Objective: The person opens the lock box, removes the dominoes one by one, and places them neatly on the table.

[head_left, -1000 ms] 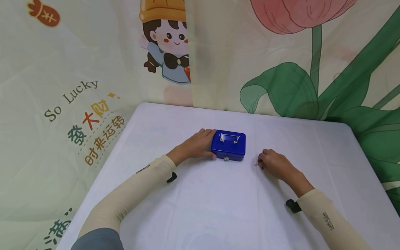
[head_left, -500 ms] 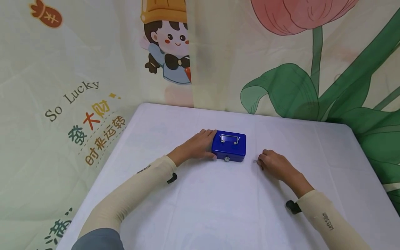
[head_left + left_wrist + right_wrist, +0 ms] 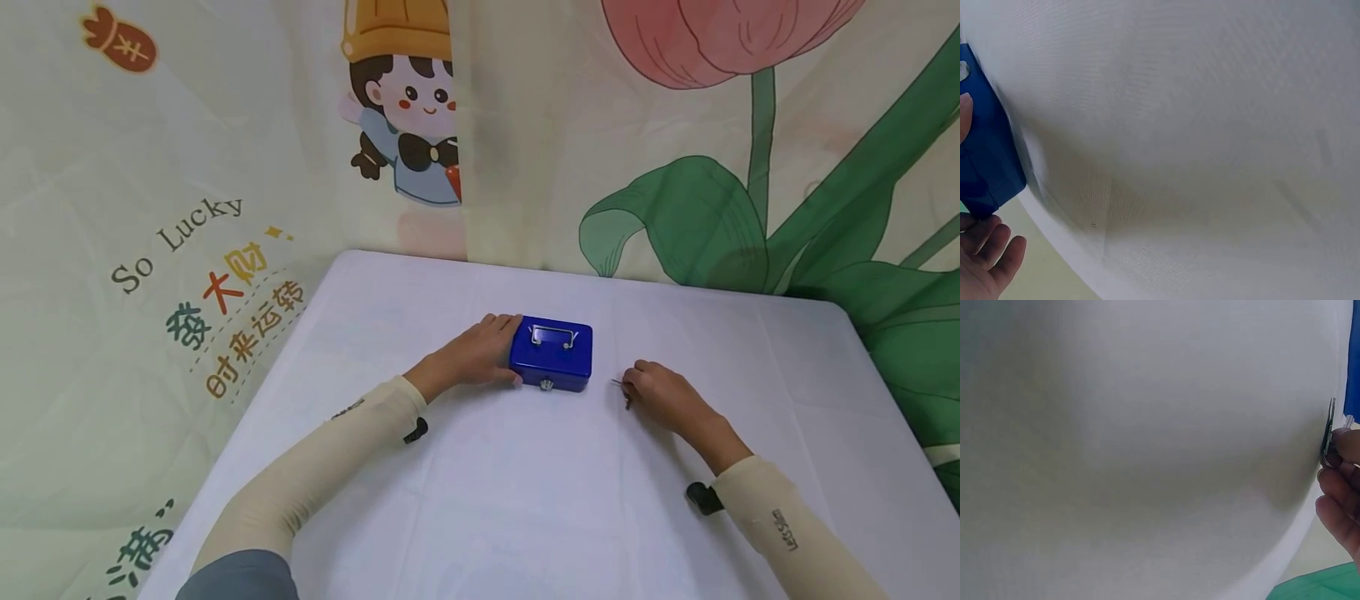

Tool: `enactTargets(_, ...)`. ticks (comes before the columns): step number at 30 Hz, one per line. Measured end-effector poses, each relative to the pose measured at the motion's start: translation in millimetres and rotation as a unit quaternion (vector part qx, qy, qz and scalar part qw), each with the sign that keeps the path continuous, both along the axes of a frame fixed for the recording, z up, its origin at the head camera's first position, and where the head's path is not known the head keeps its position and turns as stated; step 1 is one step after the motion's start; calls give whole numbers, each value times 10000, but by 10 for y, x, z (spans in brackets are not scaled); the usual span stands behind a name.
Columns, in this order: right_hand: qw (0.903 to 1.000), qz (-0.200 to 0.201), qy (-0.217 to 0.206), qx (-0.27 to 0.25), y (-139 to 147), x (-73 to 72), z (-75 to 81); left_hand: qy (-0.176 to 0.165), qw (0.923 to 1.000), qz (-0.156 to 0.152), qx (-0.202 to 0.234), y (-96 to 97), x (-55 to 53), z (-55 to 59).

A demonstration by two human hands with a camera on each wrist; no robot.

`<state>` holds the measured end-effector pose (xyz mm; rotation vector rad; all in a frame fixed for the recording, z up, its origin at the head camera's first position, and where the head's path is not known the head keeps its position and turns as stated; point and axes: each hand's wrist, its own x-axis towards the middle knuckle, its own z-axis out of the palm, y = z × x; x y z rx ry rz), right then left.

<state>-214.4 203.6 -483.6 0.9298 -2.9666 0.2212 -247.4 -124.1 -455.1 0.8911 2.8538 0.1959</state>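
A blue metal cash box [image 3: 552, 365] with a folding wire handle on its lid and a round silver lock [image 3: 547, 385] on its front stands on the white table. My left hand [image 3: 483, 350] grips its left end, thumb at the front and fingers toward the back. In the left wrist view the thumb lies on the blue cash box [image 3: 988, 140] just by the lock. Right of the box, my right hand [image 3: 654, 387] pinches small keys; one key [image 3: 617, 382] points left toward the box, another part dangles below. The right wrist view shows a metal key [image 3: 1331, 419] beside the fingertips.
White cloth covers the table [image 3: 465, 492], whose far edge meets a printed curtain [image 3: 525, 167] with a cartoon figure and a tulip. Dark wrist cameras [image 3: 703, 498] sit under both pale sleeves.
The keys have turned in my right fingers: one now points left more plainly, and another part hangs below. The left hand and the cash box keep their place.
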Motion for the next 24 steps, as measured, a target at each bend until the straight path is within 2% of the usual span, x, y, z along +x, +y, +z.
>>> enactTargets(6, 9998, -139, 61, -122, 33, 16, -9, -96, 9998, -4, 187, 17, 22, 0)
enactTargets(16, 9974, -695, -191, -31, 27, 15, 19, -76, 9999, 41, 71, 29, 5, -16)
enactTargets(24, 9969, -696, -263, -243, 53, 40, 13, -274, 9994, 74, 193, 29, -2, -15)
